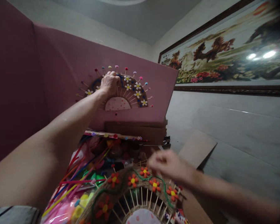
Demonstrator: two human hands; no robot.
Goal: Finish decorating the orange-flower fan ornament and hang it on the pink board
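Note:
My left hand (pixel 110 83) reaches up with curled fingers over the upper band of a half-round craft fan (pixel 143 91), which stands against a pink board. The fan has white clay-like flowers with yellow centres, blue dots, thin stick ribs and coloured balls on stick tips. Its half-round base (pixel 118 104) is pale pink with small spots. My right hand (pixel 164 161) is smeared by motion, its fingers hard to make out. It hovers near the top edge of a second, twine-covered fan (pixel 133 181) with orange flowers and a wavy green cord. The lower part of that fan is cut off.
The pink board (pixel 67 65) rises behind, with cardboard (pixel 135 129) below it. Coloured pipe cleaners (pixel 72 183) and plastic bags lie at the lower left. A flat brown panel (pixel 197 147) leans against the tiled wall, and a framed horse picture (pixel 224 56) hangs at right.

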